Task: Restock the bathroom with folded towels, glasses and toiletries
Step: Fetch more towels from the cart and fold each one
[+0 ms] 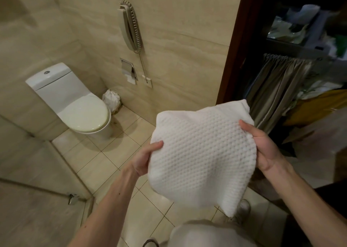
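Both forearms are bare from the lower frame edge up to the wrists, with no sleeve, watch, band or ring showing on either. The left hand [145, 158] and the right hand [266, 149] are uncovered too, without gloves; the nails of the fingers [245, 124] look short and plain. At the bottom of the view a pale off-white cloth garment [204, 235] covers the body. Below it, two pale, worn lace-up shoes [242, 210] show, one mostly cut off by the frame edge.
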Tool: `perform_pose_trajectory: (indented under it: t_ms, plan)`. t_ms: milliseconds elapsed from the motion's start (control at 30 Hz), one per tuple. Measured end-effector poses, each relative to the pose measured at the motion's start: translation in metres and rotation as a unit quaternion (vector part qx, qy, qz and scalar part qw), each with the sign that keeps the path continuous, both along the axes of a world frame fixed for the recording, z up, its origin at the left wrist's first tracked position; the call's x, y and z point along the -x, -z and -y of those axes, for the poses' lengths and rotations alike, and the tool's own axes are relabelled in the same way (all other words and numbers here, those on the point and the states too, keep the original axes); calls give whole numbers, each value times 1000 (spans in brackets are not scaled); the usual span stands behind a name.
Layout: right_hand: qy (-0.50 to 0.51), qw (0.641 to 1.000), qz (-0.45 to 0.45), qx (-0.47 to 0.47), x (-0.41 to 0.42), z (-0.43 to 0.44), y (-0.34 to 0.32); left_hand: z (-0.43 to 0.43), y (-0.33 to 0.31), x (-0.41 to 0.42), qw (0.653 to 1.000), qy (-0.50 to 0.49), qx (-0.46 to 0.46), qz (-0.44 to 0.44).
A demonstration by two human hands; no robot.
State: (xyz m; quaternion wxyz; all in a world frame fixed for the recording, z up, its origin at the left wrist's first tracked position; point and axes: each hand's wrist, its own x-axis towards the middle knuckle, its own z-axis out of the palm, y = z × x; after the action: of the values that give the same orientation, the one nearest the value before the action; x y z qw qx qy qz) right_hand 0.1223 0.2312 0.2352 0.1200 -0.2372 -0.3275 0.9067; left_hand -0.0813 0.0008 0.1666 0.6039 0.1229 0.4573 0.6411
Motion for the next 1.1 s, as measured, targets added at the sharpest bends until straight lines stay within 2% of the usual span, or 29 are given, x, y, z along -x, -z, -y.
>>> perform_pose_trajectory:
  t_ms: [100,167,267,333,400,467,533,600,667,900,1100]
  plan:
    - [11,1000,-2,-14,-3,-7,8,4,-15,9,1000,15,-6,-24]
    - [5,998,-53,-33,-5,-17,8,3,-25,9,999,25,-11,-20]
    - [-59,992,-98,-45,-3,-21,4,0,-38,4,1000,4,-20,20]
    - [-115,991,-63,-40,-4,-15,13,-4,-42,3,998,-10,-25,62]
    - [-125,992,10,-28,-6,-5,19,-7,-44,4,997,-38,-9,71]
    - [-113,992,59,-24,-4,-3,22,-6,-44,8,995,-77,31,59]
    - [-94,991,96,-20,-1,-4,21,-4,-44,10,993,-82,82,4]
    - [-88,989,117,-7,0,-8,24,-4,-43,9,989,-81,106,-60]
    - [-85,988,127,-13,-1,-9,30,-4,-39,8,989,-85,97,-79]
    - [-100,984,141,-35,-10,-11,43,5,-23,11,991,-48,123,-35]
    - [-123,966,220,-57,-6,-13,43,6,-18,10,987,1,156,-37]
